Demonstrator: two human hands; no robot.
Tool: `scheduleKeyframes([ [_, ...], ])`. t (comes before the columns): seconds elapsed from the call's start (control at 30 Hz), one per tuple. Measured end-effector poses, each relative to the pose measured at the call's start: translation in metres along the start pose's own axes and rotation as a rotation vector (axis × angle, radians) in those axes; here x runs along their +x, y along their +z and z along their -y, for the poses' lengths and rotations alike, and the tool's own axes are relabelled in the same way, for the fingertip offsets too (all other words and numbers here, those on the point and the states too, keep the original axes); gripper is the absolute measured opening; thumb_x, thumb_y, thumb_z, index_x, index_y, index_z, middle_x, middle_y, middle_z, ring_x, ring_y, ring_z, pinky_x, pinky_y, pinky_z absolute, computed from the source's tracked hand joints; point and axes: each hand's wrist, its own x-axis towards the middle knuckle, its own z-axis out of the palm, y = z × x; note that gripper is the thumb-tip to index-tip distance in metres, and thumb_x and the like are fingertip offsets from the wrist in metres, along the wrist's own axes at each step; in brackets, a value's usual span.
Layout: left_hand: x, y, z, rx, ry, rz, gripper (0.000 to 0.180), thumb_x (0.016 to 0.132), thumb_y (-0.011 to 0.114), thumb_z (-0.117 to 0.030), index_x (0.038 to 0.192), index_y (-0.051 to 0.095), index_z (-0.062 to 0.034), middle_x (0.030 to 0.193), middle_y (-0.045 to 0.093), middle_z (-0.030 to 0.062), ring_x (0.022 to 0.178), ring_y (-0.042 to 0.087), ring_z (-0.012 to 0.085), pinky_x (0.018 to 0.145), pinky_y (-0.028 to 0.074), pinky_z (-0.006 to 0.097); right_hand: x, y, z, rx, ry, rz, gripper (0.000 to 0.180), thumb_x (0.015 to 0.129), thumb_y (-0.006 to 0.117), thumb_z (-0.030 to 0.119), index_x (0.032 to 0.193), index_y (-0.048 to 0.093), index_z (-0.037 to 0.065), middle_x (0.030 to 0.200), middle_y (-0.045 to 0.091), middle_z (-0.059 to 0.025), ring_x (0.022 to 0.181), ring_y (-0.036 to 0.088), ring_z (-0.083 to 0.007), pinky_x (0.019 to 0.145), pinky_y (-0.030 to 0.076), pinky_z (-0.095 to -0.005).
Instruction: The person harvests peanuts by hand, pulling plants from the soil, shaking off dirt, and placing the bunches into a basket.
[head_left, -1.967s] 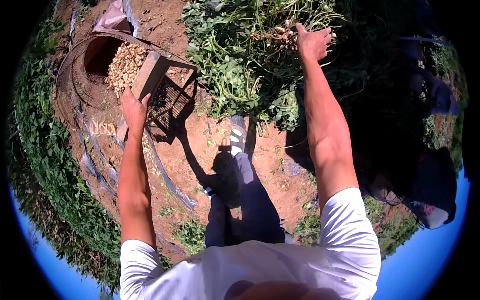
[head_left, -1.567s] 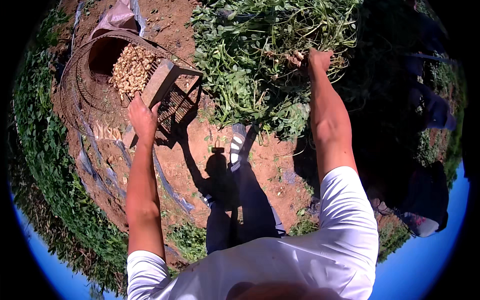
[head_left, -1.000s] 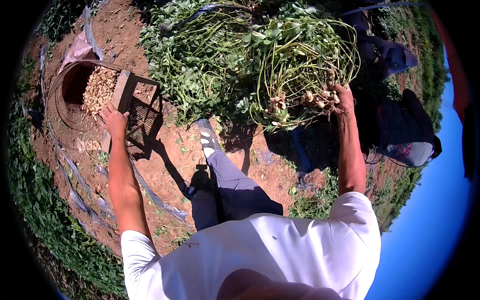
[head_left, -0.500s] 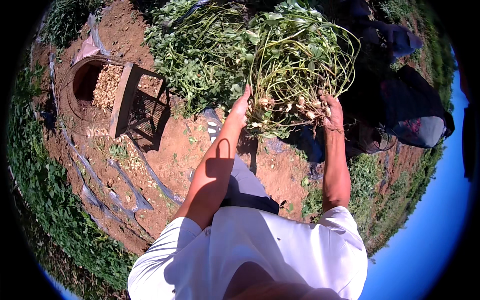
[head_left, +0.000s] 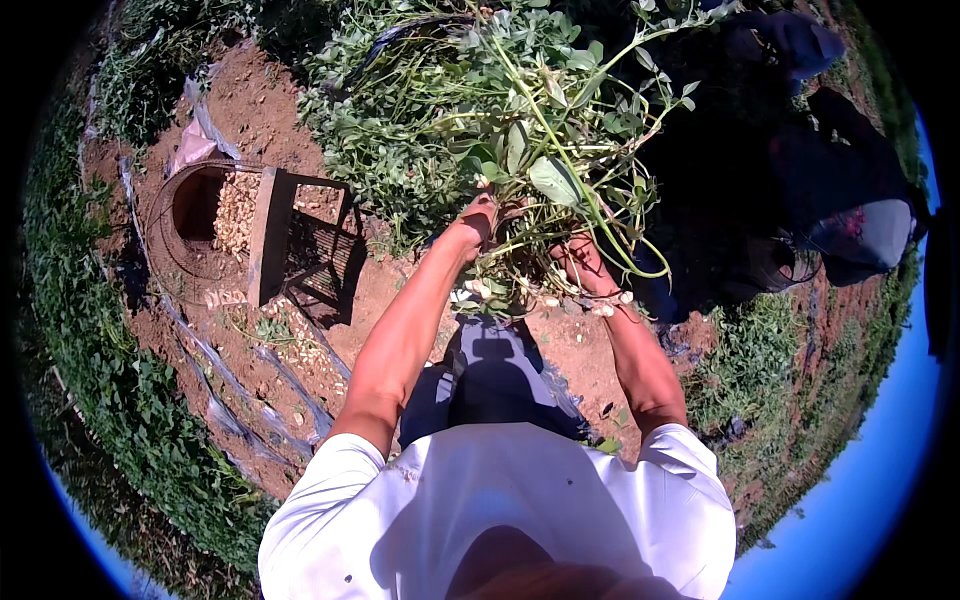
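Observation:
A bundle of peanut plants [head_left: 555, 180], with long green stems and leaves, is held up in front of me by both hands. My left hand [head_left: 477, 222] is closed on its left side, partly covered by leaves. Round the stems on the right, my right hand [head_left: 582, 264] is closed, its fingers mostly hidden by foliage. Pale peanut pods [head_left: 476, 290] hang at the lower edge of the bundle, close to my wrists. The leafy stems spread up and away from my hands.
Left of me, a round wire basket [head_left: 165, 232] holds loose peanuts [head_left: 235, 215], with a wood-edged frame [head_left: 268, 235] at its side. A heap of plants [head_left: 380, 150] lies ahead. Another person [head_left: 850, 215] is in shade at right. Plastic strips [head_left: 225, 385] cross the soil.
The bundle has come lower and closer to my body, and turned so its leafy stems point up and away. My right hand has moved left and nearer, toward my left hand.

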Motion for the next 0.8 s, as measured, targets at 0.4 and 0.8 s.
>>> scheduleKeyframes([
  [0.4, -0.021, -0.198, 0.014, 0.520, 0.030, -0.579, 0.017, 0.082, 0.073, -0.015, 0.083, 0.067, 0.0011, 0.074, 0.066, 0.0083, 0.060, 0.063, 0.0181, 0.053, 0.049, 0.034, 0.117, 0.073, 0.181, 0.118, -0.015, 0.051, 0.037, 0.079, 0.057, 0.011, 0.116, 0.059, 0.006, 0.103, 0.062, -0.0221, 0.087, 0.064, -0.0408, 0.075, 0.055, -0.0459],
  [0.8, -0.136, -0.306, 0.052, -0.260, 0.092, -0.673, 0.037, 0.100, 0.049, -0.022, 0.117, 0.059, 0.0095, 0.112, 0.068, 0.0180, 0.104, 0.067, 0.0276, 0.095, 0.055, 0.038, 0.120, 0.151, 0.071, 1.218, 0.571, -0.080, 0.059, 0.083, 0.073, 0.026, 0.135, 0.053, 0.008, 0.146, 0.044, -0.0177, 0.108, 0.064, -0.0349, 0.098, 0.049, -0.0478],
])
